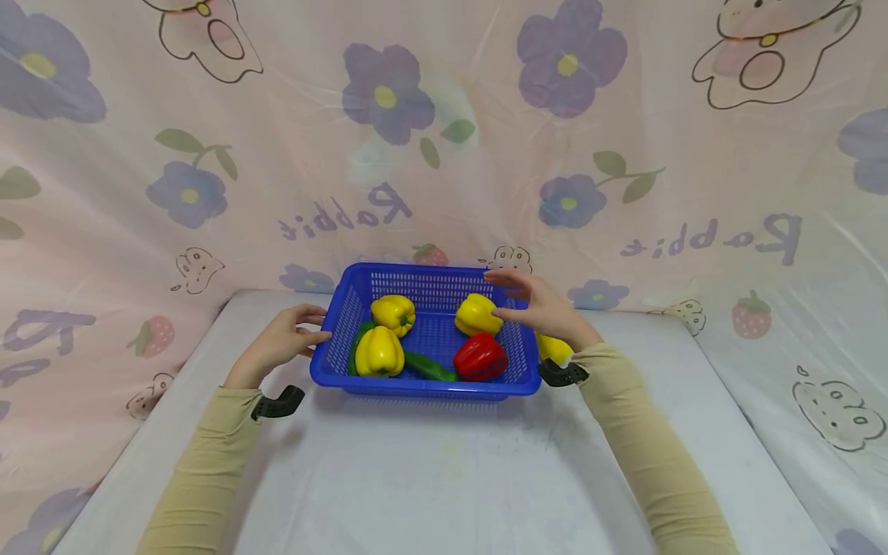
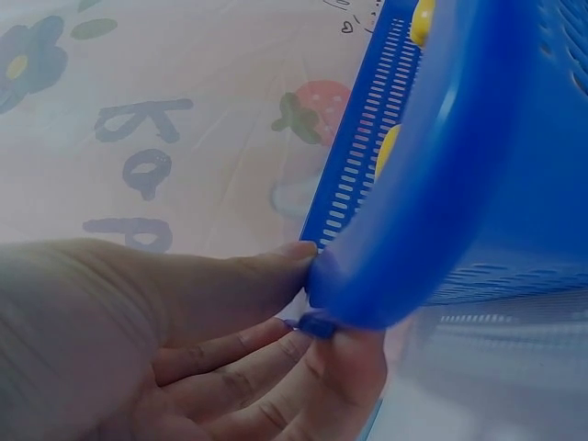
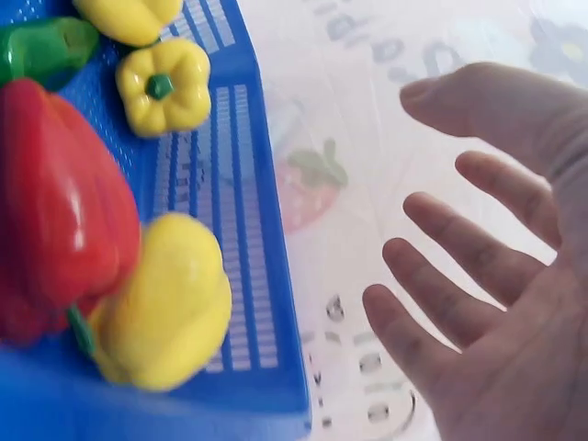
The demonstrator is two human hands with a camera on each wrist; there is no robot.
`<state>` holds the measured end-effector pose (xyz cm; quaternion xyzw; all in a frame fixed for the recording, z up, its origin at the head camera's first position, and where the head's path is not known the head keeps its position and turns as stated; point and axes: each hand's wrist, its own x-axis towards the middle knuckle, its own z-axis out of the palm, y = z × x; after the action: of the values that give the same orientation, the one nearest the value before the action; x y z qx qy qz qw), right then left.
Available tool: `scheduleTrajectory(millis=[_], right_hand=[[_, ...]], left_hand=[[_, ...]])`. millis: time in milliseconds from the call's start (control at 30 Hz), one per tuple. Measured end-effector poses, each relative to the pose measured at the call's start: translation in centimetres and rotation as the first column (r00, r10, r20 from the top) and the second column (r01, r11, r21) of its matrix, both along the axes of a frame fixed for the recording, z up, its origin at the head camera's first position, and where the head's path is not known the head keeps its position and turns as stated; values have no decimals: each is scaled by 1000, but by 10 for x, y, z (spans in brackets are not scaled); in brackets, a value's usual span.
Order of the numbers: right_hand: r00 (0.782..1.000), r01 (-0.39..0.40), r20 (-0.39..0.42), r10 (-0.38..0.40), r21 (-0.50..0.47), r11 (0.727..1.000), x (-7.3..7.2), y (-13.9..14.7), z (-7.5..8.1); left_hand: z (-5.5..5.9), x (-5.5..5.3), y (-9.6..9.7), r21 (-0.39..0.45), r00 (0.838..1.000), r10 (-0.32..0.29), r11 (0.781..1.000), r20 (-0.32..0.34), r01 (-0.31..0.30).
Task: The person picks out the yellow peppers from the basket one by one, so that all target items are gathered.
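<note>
A blue plastic basket [image 1: 423, 388] with slotted walls holds several peppers. At its left end my left hand [image 1: 283, 339] pinches the rim between thumb and fingers, as the left wrist view shows at the basket's rim [image 2: 450, 156]. My right hand [image 1: 544, 307] is held over the back right corner, fingers spread and holding nothing. Nearest to it in the basket are a yellow bell pepper [image 1: 477, 316] and a red bell pepper [image 1: 480, 357]. Two more yellow bell peppers, one at the back [image 1: 393, 314] and another in front [image 1: 379, 352], sit at the left. A long green vegetable [image 1: 430, 366] lies between them.
Outside the basket, a yellow item [image 1: 553, 348] shows partly behind my right wrist. The white table [image 1: 430, 478] extends in front. A patterned curtain [image 1: 458, 193] hangs right behind the basket and at both sides.
</note>
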<state>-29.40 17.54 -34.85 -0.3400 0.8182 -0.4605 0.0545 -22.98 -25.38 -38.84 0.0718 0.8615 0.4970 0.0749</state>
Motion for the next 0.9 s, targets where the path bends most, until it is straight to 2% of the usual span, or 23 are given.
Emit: scheduleTrajectory(millis=[67, 200, 367, 600, 767, 900], right_hand=[[1000, -25, -6, 25, 27, 999, 0, -9, -1], [997, -80, 16, 80, 17, 997, 1, -29, -5], [990, -138, -2, 138, 55, 989, 5, -57, -13], [974, -227, 32, 225, 120, 966, 12, -90, -18], [957, -289, 34, 287, 138, 947, 12, -109, -18], [949, -315, 39, 314, 199, 928, 12, -121, -22]], left_hand=[[-1, -1, 0, -2, 1000, 2, 1000, 1, -2], [-1, -2, 1, -1, 1000, 7, 1000, 4, -7], [0, 0, 1, 2, 1000, 1, 1000, 3, -1], [1, 1, -1, 3, 1000, -4, 1000, 6, 4], [-1, -2, -1, -5, 1000, 2, 1000, 1, -2], [-1, -1, -1, 1, 1000, -1, 1000, 6, 1]])
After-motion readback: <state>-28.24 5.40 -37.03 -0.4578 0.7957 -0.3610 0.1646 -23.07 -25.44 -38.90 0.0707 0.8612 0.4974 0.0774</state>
